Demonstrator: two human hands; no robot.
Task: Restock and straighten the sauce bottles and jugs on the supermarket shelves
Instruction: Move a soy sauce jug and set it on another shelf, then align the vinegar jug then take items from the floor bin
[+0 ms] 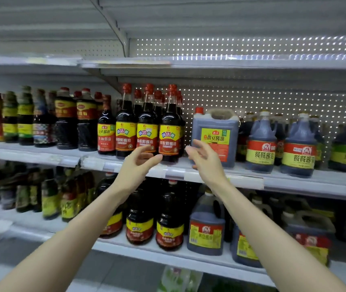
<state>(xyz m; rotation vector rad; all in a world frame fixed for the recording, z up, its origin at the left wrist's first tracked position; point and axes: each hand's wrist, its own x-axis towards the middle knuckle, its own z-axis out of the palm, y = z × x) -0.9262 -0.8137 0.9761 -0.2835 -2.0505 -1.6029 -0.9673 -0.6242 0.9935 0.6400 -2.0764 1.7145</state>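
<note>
Both arms were up at the middle shelf (294,183). The left hand (140,160) hung in front of the tall red-capped bottles, thumb and fingers spread in a loose curve with nothing between them, just beside the rightmost bottle (169,131) of the front three. The right hand (204,158) was wide as well, fingers relaxed and fanned, holding nothing, in front of the lower left corner of the square jug (217,135). Whether it touched the jug, I couldn't tell. That jug stood upright between the bottle row and the round-shouldered jugs (261,144), with a strip of bare shelf on its left. On the lower shelf (146,252), more dark bottles (139,224) and a handled jug (206,230) stood near the front edge.
</note>
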